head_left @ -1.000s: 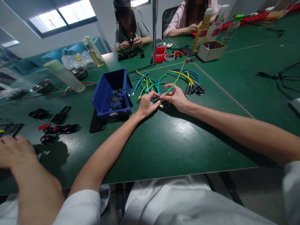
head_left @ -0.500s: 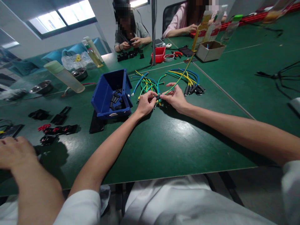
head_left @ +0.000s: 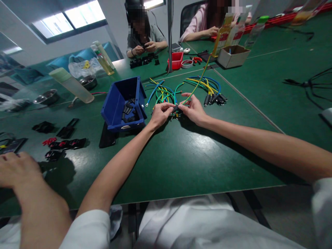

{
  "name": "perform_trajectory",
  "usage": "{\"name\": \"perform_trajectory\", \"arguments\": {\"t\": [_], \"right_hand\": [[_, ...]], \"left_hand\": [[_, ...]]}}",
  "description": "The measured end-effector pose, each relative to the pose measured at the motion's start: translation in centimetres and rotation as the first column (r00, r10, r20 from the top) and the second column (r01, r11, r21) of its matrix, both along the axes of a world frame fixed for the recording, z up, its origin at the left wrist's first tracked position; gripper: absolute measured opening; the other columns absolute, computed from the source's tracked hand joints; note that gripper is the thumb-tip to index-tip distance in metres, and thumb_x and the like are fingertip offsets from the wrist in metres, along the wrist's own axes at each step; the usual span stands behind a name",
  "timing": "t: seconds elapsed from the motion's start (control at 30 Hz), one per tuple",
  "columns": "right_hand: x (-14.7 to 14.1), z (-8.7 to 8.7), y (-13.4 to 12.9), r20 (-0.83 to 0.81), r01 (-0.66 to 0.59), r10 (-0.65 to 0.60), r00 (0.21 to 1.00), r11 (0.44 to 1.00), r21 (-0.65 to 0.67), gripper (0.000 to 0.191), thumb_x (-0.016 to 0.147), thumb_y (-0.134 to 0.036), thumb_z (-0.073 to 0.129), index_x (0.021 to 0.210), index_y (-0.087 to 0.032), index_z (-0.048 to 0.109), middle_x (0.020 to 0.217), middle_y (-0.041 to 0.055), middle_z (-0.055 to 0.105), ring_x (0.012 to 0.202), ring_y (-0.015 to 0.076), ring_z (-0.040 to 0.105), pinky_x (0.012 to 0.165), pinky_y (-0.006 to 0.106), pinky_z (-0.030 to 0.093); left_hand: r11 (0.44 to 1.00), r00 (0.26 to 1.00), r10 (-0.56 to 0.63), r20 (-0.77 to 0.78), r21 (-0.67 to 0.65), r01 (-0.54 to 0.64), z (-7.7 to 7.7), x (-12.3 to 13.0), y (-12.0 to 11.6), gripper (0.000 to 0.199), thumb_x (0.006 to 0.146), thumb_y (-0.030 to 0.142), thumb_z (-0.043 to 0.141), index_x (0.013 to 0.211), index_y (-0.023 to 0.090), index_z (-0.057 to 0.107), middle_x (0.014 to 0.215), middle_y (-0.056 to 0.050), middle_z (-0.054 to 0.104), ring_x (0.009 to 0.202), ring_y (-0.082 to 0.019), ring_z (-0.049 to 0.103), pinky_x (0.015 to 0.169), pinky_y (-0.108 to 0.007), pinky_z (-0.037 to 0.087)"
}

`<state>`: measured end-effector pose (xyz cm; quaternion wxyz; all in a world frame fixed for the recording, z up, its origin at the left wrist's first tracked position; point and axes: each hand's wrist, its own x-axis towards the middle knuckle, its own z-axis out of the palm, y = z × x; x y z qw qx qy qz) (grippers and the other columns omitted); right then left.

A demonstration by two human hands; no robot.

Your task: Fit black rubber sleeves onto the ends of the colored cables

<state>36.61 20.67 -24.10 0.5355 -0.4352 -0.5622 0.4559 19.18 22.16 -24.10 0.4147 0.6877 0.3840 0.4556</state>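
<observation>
My left hand (head_left: 161,115) pinches a small black sleeve (head_left: 176,108) between thumb and fingers. Meeting it from the other side, my right hand (head_left: 194,109) is closed on a yellow-green wire (head_left: 199,81), whose free length slants up and away to the right. The wire's near end is hidden at the sleeve and fingertips. Just behind my hands lies a loose pile of blue, green and yellow wires (head_left: 162,93) with metal lugs. Farther right rests a bundle of wires with black sleeves (head_left: 214,98) on their ends. Left of my hands, a blue bin (head_left: 109,112) contains several black sleeves (head_left: 127,110).
A black flat object (head_left: 107,136) lies beside the bin. Black parts (head_left: 68,143) and another person's hand (head_left: 19,169) are at left. Across the green table (head_left: 181,166) stand a metal pole (head_left: 170,41), a red tray (head_left: 176,61), a carton (head_left: 232,59) and bottles. Two people sit opposite.
The wire's far end has swung slightly left. My hands and the black sleeve have shifted a little to the right, still together.
</observation>
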Motion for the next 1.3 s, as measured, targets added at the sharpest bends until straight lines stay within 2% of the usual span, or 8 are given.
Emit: {"name": "perform_trajectory", "arguments": {"t": [0.27,0.53,0.83,1.1,1.3], "right_hand": [[0.1,0.1,-0.1,0.089,-0.029,0.027,0.996,0.999,0.026,0.059,0.072,-0.036,0.069,0.125,-0.020,0.049,0.081,0.0020,0.061,0.066,0.0148,0.055,0.057,0.030,0.048],[0.1,0.4,-0.3,0.134,-0.007,0.000,0.991,0.998,0.055,0.064,0.076,-0.037,0.067,0.135,-0.018,0.049,0.075,-0.0005,0.056,0.063,0.0137,0.051,0.058,0.031,0.049],[0.1,0.6,-0.4,0.158,0.022,-0.036,0.987,0.996,0.090,0.062,0.075,-0.040,0.069,0.130,-0.016,0.054,0.079,0.0029,0.061,0.066,0.0149,0.054,0.056,0.030,0.050],[0.1,0.8,-0.7,0.182,-0.001,-0.012,0.983,0.997,0.071,0.061,0.078,-0.041,0.068,0.133,-0.023,0.051,0.073,-0.0003,0.059,0.049,0.0119,0.050,0.047,0.029,0.043],[0.2,0.9,-0.8,0.195,-0.023,0.011,0.981,0.998,0.058,0.067,0.074,-0.042,0.074,0.134,-0.024,0.049,0.069,-0.0018,0.059,0.046,0.0132,0.051,0.047,0.030,0.041]], "left_hand": [[1.000,1.000,0.015,-0.005,-0.019,-0.015,0.0,0.0,-0.1,0.022,0.076,0.034,0.068,0.081,0.013,0.072,0.071,-0.005,0.071,0.062,-0.013,0.063,0.061,-0.025,0.049],[1.000,0.999,0.018,-0.050,0.002,-0.018,0.3,0.2,-0.3,0.021,0.076,0.033,0.070,0.080,0.013,0.072,0.071,-0.005,0.071,0.060,-0.013,0.062,0.056,-0.024,0.047],[0.999,0.998,0.042,-0.048,0.021,-0.041,-0.1,0.2,-0.1,0.022,0.077,0.033,0.069,0.081,0.012,0.071,0.074,-0.006,0.071,0.063,-0.014,0.065,0.058,-0.024,0.049],[0.999,0.998,0.028,-0.051,0.022,-0.027,0.0,0.1,-0.3,0.023,0.078,0.035,0.068,0.082,0.012,0.070,0.074,-0.006,0.071,0.064,-0.013,0.064,0.057,-0.023,0.048],[0.998,0.996,0.014,-0.083,0.055,-0.009,0.1,0.3,-0.5,0.024,0.080,0.037,0.067,0.084,0.013,0.071,0.074,-0.006,0.071,0.063,-0.013,0.064,0.055,-0.023,0.047]]}}
